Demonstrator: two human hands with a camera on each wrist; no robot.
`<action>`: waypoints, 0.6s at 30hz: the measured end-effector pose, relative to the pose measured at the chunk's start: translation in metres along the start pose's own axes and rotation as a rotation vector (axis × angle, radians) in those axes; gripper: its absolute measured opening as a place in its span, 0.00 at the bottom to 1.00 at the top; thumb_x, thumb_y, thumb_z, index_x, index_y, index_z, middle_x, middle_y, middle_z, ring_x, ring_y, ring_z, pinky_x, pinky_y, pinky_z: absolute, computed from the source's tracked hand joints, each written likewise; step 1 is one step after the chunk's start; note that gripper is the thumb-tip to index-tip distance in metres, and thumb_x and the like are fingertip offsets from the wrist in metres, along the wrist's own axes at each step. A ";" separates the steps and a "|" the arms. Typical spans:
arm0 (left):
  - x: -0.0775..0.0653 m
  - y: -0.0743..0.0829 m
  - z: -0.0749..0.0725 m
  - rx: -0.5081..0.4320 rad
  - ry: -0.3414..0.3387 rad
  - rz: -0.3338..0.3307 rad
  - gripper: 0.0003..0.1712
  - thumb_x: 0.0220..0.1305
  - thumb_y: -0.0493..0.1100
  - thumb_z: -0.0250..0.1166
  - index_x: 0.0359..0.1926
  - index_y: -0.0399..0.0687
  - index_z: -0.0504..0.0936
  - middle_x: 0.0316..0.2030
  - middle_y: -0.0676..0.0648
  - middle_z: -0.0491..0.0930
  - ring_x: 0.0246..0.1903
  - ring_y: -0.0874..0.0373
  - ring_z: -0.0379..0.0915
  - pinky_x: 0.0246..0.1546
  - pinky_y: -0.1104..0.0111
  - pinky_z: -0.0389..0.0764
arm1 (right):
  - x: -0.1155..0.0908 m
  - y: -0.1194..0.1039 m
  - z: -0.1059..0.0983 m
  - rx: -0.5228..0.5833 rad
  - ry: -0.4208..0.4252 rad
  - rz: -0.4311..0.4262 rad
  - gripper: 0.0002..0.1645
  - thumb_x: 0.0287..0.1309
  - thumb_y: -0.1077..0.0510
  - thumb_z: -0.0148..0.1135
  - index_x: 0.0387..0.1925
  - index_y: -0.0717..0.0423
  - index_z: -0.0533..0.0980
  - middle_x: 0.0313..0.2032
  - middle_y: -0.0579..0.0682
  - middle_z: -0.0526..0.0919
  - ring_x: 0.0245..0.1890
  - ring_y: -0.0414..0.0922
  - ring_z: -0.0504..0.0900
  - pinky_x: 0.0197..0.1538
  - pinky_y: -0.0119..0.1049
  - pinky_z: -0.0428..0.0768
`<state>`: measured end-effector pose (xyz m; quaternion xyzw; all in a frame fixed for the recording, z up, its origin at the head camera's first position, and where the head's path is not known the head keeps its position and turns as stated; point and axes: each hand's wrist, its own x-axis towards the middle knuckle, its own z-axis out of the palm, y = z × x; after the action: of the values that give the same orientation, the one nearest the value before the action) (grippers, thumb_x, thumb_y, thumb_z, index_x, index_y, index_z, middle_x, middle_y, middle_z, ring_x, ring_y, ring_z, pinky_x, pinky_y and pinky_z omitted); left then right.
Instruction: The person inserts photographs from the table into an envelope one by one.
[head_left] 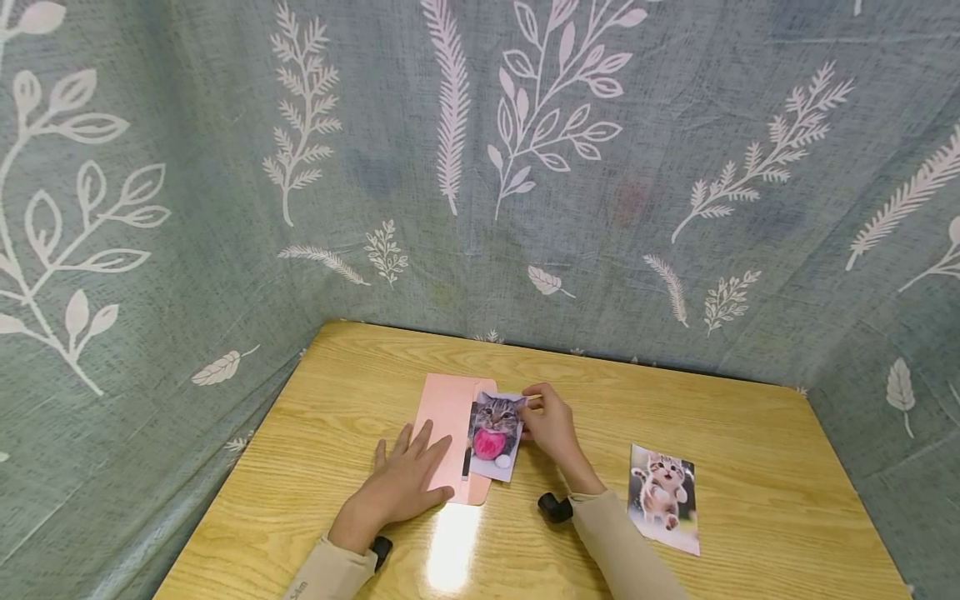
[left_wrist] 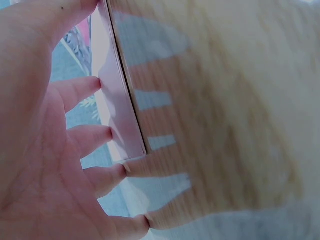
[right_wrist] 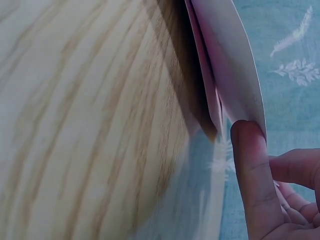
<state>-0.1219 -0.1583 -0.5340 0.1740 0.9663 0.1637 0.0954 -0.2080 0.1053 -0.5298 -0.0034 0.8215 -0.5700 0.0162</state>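
Note:
A pink envelope (head_left: 444,404) lies on the wooden table, its flap side toward the right. My left hand (head_left: 401,485) rests on it with fingers spread and straight; in the left wrist view the fingertips reach the envelope's (left_wrist: 117,100) surface. By its right edge, my right hand (head_left: 553,429) pinches a photo card (head_left: 497,429) of a tabby cat with a pink ball. The card overlaps the envelope's flap. A dark-edged picture (head_left: 469,442) shows as a strip under the card's left side. In the right wrist view, thumb and finger grip the bent-up card (right_wrist: 235,65).
A second photo card (head_left: 663,500), of a running kitten, lies on the table (head_left: 765,467) to the right of my right forearm. A grey-green curtain (head_left: 480,250) with white leaf prints hangs behind the table and at both sides.

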 end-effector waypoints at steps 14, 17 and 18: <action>0.000 0.000 0.000 -0.006 -0.007 -0.004 0.47 0.64 0.68 0.62 0.78 0.59 0.58 0.78 0.41 0.46 0.75 0.35 0.35 0.64 0.28 0.41 | 0.002 0.000 0.011 -0.009 -0.046 -0.022 0.17 0.63 0.70 0.61 0.53 0.67 0.73 0.36 0.57 0.82 0.25 0.47 0.84 0.24 0.39 0.84; 0.000 -0.001 0.000 -0.005 -0.008 -0.004 0.47 0.64 0.68 0.62 0.78 0.59 0.58 0.78 0.41 0.46 0.75 0.34 0.36 0.63 0.28 0.41 | 0.003 -0.001 0.013 -0.018 -0.053 -0.027 0.16 0.63 0.70 0.61 0.52 0.67 0.74 0.35 0.58 0.82 0.25 0.47 0.84 0.24 0.39 0.84; 0.000 -0.001 0.000 -0.008 -0.008 -0.004 0.47 0.65 0.68 0.62 0.78 0.59 0.58 0.78 0.40 0.46 0.75 0.34 0.35 0.63 0.28 0.41 | 0.003 -0.001 0.014 -0.020 -0.055 -0.027 0.16 0.64 0.70 0.61 0.52 0.67 0.74 0.35 0.58 0.82 0.25 0.46 0.84 0.24 0.38 0.84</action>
<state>-0.1225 -0.1590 -0.5340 0.1726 0.9656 0.1665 0.1001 -0.2106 0.0916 -0.5333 -0.0302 0.8263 -0.5615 0.0308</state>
